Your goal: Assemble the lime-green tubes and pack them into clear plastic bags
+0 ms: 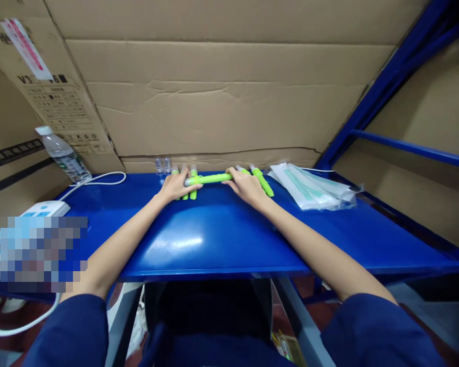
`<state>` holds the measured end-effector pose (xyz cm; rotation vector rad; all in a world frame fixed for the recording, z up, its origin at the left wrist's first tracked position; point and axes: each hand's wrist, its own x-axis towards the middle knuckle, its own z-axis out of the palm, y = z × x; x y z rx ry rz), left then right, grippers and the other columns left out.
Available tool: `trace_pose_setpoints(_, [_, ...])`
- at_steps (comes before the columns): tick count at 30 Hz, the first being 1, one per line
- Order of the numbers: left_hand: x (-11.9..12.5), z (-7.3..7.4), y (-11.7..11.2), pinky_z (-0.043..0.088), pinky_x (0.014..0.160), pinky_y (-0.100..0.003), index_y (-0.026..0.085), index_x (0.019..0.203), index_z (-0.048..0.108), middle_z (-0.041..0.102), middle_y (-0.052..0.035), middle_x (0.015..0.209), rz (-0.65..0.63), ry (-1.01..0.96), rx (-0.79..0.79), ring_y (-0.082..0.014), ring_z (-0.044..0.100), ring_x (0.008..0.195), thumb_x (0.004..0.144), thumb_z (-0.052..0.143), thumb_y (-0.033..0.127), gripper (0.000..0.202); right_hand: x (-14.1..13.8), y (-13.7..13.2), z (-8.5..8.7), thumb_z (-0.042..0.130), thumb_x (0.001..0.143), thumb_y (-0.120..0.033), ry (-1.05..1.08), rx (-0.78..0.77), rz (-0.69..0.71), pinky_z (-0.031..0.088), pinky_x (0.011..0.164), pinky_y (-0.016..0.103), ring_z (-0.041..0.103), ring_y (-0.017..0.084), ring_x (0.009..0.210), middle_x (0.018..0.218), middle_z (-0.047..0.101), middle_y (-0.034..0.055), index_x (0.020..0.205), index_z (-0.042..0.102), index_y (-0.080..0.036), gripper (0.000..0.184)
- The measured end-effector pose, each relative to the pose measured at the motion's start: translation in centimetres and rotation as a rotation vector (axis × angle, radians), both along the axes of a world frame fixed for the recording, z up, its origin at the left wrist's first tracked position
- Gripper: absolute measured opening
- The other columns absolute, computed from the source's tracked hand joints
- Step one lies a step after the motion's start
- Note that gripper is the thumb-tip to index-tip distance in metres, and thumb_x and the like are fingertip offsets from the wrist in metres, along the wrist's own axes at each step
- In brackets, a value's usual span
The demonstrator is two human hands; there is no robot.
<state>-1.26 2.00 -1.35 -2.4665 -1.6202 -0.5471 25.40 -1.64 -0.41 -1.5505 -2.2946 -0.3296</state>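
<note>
A bright green stick with a clear cap (214, 178) lies sideways between my hands, above the blue table. My left hand (172, 187) is closed at its clear-capped end, thumb along the near side. The fingers of my right hand (249, 188) grip the opposite green end. Several similar green sticks lie by my left hand, one green stick (193, 191) just behind the held one and others partly covered by the fingers. Beyond my right hand rests another green stick (263, 182), with the clear tip of one more showing beside it. Two clear caps (163, 165) stand at the back left.
Clear plastic packets (309, 187) are piled on the right of the blue table (221, 237). On the left are a water bottle (66, 155), a white power strip (48, 208) and a cable. Cardboard walls (221, 102) enclose the back; a blue frame bar (408, 145) crosses the right.
</note>
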Motion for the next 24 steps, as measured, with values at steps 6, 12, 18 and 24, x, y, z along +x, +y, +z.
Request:
trace_pose_setpoints(6, [-0.6,-1.1,-0.9,0.044,0.068,-0.029,0.016,0.117,0.056,0.072,-0.0107,0.097,-0.117,0.105,0.114,-0.027,0.071,0.088,0.087,0.057,0.07,0.062,0.7,-0.1,-1.3,0.038,0.105,-0.032,-0.027,0.006,0.083,0.042,0.069,0.033,0.067,0.029,0.104,0.125,0.067,0.0116,0.125,0.059,-0.016,0.033])
trace_pose_setpoints(12, [-0.9,-1.0,-0.9,0.041,0.063,-0.026,0.015,0.11,0.06,0.073,-0.0099,0.101,-0.2,0.156,0.204,-0.0232,0.07,0.087,0.089,0.057,0.068,0.057,1.1,0.4,-1.9,0.039,0.104,-0.032,-0.025,-0.029,0.142,0.045,0.075,0.033,0.067,0.028,0.103,0.124,0.067,0.0119,0.121,0.061,-0.015,0.032])
trace_pose_setpoints(18, [-0.9,-1.4,-1.1,0.042,0.064,-0.026,0.015,0.107,0.062,0.072,-0.0104,0.096,-0.244,0.141,0.316,-0.0223,0.069,0.084,0.089,0.056,0.067,0.056,1.5,0.3,-1.8,0.036,0.104,-0.033,-0.081,-0.007,0.132,0.042,0.069,0.033,0.068,0.028,0.099,0.126,0.067,0.0104,0.123,0.06,-0.016,0.035])
trace_pose_setpoints(24, [-0.6,-1.4,-1.1,0.041,0.066,-0.028,0.014,0.106,0.063,0.07,-0.0109,0.091,-0.287,0.213,0.416,-0.0215,0.067,0.081,0.095,0.046,0.064,0.054,1.9,0.0,-1.1,0.039,0.104,-0.037,-0.159,-0.051,0.141,0.039,0.069,0.033,0.067,0.029,0.097,0.118,0.069,0.0119,0.115,0.062,-0.015,0.033])
